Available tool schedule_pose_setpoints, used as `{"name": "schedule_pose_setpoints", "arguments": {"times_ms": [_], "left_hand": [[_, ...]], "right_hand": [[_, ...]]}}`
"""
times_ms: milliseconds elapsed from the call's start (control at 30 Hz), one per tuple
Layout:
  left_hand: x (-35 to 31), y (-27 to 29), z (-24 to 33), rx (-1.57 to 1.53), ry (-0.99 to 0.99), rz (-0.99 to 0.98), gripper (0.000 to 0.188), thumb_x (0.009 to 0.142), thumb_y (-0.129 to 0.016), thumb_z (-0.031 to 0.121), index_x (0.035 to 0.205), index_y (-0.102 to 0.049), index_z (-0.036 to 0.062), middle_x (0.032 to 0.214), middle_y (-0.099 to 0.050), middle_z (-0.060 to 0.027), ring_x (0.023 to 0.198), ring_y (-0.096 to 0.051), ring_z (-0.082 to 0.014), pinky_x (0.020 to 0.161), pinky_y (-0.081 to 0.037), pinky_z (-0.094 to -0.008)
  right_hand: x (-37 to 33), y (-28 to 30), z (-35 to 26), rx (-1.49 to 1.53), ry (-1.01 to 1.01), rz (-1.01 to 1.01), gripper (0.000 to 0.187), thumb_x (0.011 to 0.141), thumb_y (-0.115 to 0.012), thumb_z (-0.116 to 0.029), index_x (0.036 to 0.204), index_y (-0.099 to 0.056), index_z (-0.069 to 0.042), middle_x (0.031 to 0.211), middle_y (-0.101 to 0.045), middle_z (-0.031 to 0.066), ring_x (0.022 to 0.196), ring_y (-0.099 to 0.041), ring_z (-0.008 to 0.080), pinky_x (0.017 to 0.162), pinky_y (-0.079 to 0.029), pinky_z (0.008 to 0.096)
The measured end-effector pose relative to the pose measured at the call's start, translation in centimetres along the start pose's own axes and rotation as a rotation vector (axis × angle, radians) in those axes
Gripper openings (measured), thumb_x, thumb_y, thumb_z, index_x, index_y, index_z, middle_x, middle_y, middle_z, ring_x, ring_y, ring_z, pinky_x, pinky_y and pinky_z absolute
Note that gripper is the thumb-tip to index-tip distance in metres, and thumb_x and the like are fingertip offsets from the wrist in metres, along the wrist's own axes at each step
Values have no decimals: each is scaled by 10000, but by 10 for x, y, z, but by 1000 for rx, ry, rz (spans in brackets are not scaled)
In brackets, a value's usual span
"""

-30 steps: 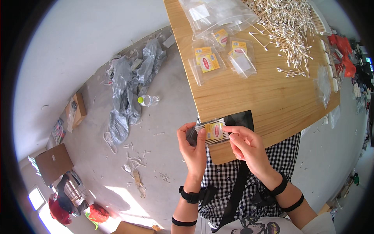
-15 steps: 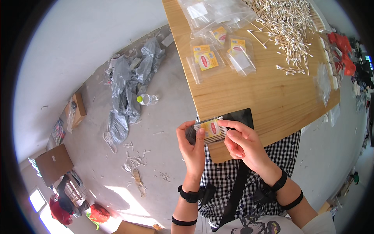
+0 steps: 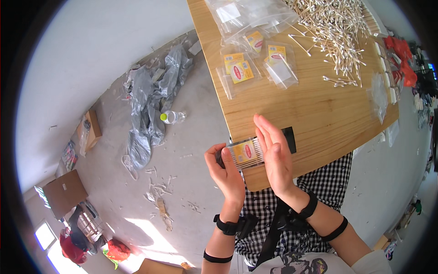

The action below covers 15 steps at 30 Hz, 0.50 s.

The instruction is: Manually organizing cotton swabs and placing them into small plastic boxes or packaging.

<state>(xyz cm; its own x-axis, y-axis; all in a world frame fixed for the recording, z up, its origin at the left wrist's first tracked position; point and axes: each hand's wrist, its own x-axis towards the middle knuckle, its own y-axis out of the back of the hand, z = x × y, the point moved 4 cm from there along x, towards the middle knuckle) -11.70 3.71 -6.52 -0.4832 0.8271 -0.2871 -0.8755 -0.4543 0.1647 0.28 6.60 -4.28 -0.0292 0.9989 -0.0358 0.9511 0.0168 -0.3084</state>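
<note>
A small clear bag of cotton swabs point(image 3: 246, 151) with a yellow card lies at the table's near corner. My left hand point(image 3: 229, 180) grips its left end, thumb on top and fingers behind. Upright at the bag's right end is my right hand point(image 3: 276, 164), its fingers stretched out and together, the palm turned toward the swab tips. It holds nothing and seems to touch the bag's end. Behind that hand a flat black piece point(image 3: 289, 139) shows in part on the table.
A loose heap of cotton swabs point(image 3: 337, 36) covers the far right of the wooden table point(image 3: 319, 114). Several clear bags with yellow cards point(image 3: 242, 72) lie far left, beside a stack of plastic bags point(image 3: 251, 16). On the floor are grey plastic sheeting point(image 3: 148, 105) and a bottle point(image 3: 173, 117).
My right hand has gone from bent fingers at the bag's upper right edge to a straight, flat hand against its right end. The left hand keeps its hold.
</note>
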Motion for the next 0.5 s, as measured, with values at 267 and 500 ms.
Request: {"name": "schedule_pose_setpoints", "arguments": {"times_ms": [267, 500], "left_hand": [[-2, -1, 6, 40, -12, -1, 177, 987, -504, 131, 1110, -498, 4, 974, -526, -46, 851, -493, -105, 761, -430, -263], [-7, 25, 44, 384, -430, 335, 349, 924, -539, 59, 1261, -468, 3, 1189, -513, -120, 1062, -495, -229, 896, -386, -362]], "right_hand": [[0, 5, -4, 14, 7, -15, 641, 1012, -363, -436, 1431, -273, 40, 1492, -295, 204, 1421, -234, 287, 1168, -173, 429], [19, 93, -54, -279, 185, 220, 427, 953, -531, -66, 1361, -418, -7, 1440, -408, 158, 1367, -354, 263, 1131, -278, 412]]}}
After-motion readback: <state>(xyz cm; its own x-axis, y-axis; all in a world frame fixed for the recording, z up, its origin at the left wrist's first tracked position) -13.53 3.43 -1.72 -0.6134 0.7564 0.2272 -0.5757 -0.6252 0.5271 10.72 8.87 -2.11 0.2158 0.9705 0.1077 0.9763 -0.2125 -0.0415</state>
